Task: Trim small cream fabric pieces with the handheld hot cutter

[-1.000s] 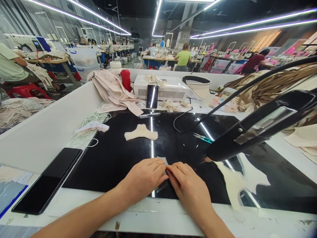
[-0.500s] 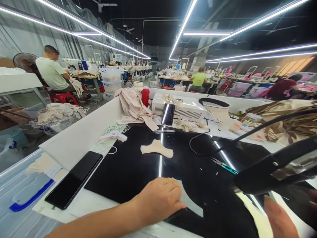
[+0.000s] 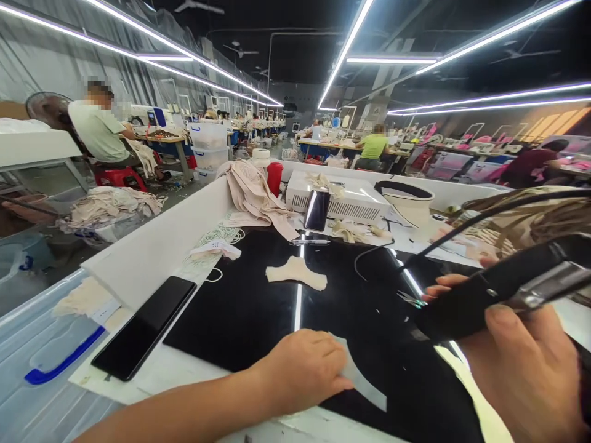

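My left hand point(image 3: 307, 372) is at the front of the black mat point(image 3: 221, 307), fingers curled and pressed together on a thin pale grey curved piece point(image 3: 367, 381). The piece lies flat, and its left end is hidden under my hand. At the right, my right hand point(image 3: 521, 357) is wrapped round a black corded hand tool point(image 3: 466, 314) with a metal part on its side; its tip points down-left over the mat. A cream cut fabric piece point(image 3: 295, 272) lies mid-mat. Behind the tool, small scissors point(image 3: 409, 299) are partly hidden.
A black phone point(image 3: 145, 326) lies left of the mat. Behind it stand a white vented box point(image 3: 341, 194) with a second phone point(image 3: 316, 211) leaning on it, a red cylinder point(image 3: 274, 178) and draped beige fabric point(image 3: 253, 191). The tool's cord point(image 3: 443, 237) arches at right. Co-workers sit farther back.
My right hand has come up from the lower right and closed round the black tool, which has shifted slightly left and up. My left hand stays on the pale grey piece.
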{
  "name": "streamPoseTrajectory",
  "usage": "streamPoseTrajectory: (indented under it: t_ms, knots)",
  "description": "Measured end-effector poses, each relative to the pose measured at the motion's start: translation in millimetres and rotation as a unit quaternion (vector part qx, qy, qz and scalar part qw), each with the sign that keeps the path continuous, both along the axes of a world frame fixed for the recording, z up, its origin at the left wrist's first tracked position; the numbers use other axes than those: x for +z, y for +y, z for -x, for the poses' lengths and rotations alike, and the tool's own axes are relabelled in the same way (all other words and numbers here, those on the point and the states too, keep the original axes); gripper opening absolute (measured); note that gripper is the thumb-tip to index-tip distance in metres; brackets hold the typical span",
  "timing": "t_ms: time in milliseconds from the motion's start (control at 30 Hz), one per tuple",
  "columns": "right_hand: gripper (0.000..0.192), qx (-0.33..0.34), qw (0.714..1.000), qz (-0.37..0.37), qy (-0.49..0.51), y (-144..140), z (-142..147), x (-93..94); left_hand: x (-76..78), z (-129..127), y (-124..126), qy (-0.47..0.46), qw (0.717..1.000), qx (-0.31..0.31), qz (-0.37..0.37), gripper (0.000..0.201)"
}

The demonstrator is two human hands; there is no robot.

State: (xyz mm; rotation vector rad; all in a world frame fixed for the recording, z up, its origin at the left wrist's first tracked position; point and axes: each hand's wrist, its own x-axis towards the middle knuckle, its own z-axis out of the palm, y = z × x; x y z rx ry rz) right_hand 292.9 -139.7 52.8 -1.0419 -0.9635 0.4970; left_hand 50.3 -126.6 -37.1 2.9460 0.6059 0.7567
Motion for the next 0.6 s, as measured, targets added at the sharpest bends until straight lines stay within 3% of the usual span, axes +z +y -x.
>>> streamPoseTrajectory:
  t_ms: [67, 167, 367, 600]
  knots:
    - [0.054, 0.037, 0.999, -0.003, 0.023, 0, 17, 12.2, 0.2, 1, -1, -0.009, 1.000, 0.004, -0.006, 0.027]
    - [0.047, 0.083, 0.995, -0.056, 0.005, 2, 34, 16.2, 0.2, 2, -2, -0.010, 1.000, 0.008, -0.015, 0.024]
    - [0.033, 0.117, 0.987, -0.110, -0.015, 6, 62, -1.5, 2.6, 2, -2, 0.013, 0.999, 0.004, -0.044, 0.028]
    - [0.036, 0.098, 0.984, -0.148, -0.002, 12, 81, -17.7, 7.6, 3, -3, -0.016, 0.999, 0.002, -0.050, 0.030]
